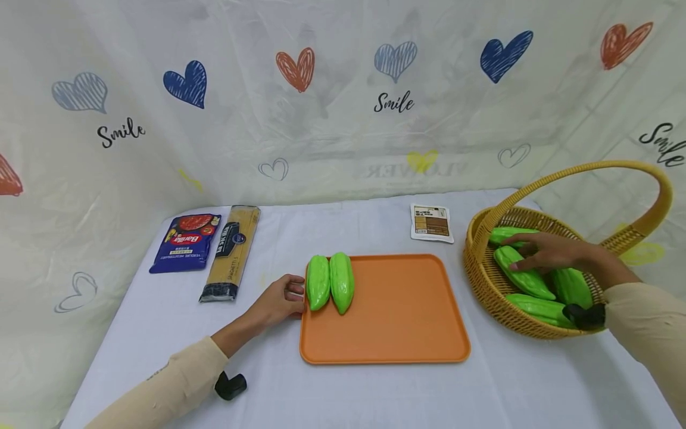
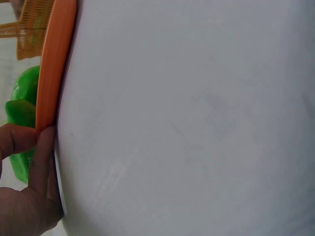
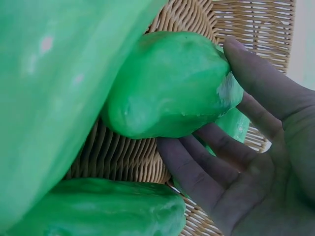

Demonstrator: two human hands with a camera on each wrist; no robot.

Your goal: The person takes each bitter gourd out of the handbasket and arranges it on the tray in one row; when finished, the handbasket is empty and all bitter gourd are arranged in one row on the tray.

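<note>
An orange tray lies on the table, with two bright green bitter melons side by side at its upper left. My left hand pinches the tray's left rim between thumb and fingers, which shows closely in the left wrist view. On the right, my right hand reaches into a wicker basket of several more bitter melons. Its thumb and fingers hold one bitter melon around the end in the right wrist view. That melon is still down among the others.
A blue Barilla pouch and a spaghetti pack lie at the back left. Behind the tray's right side is a small white and brown packet. The basket's tall handle arches over the right forearm. A heart-printed curtain hangs behind the table.
</note>
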